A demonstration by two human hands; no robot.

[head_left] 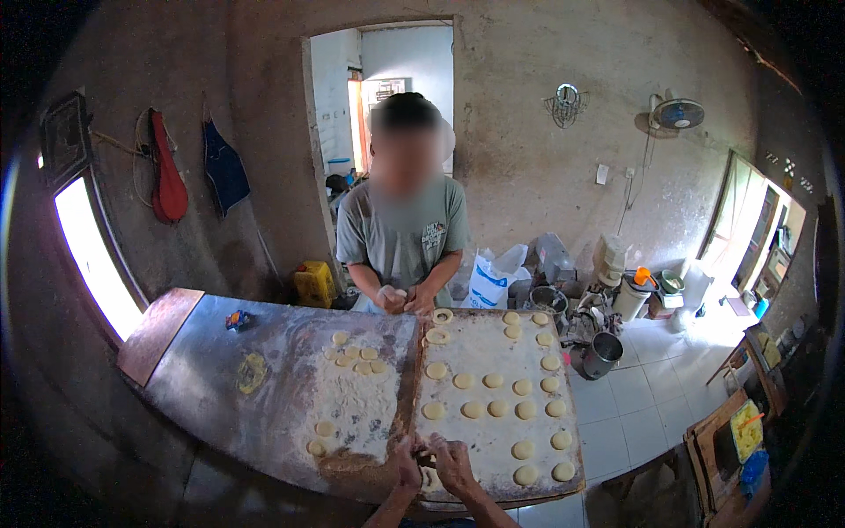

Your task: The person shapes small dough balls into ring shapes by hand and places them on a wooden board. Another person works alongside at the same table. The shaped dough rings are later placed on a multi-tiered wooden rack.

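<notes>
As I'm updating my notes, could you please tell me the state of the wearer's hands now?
Left hand: partly curled; whether it holds anything cannot be told.
Right hand: fingers bent; hold cannot be told.

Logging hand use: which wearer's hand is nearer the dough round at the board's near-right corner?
Right. The right hand is left of that dough round; the left hand is farther left.

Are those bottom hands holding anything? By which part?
Can't tell: the left hand and right hand are close together, but anything between them is too small to make out.
</notes>
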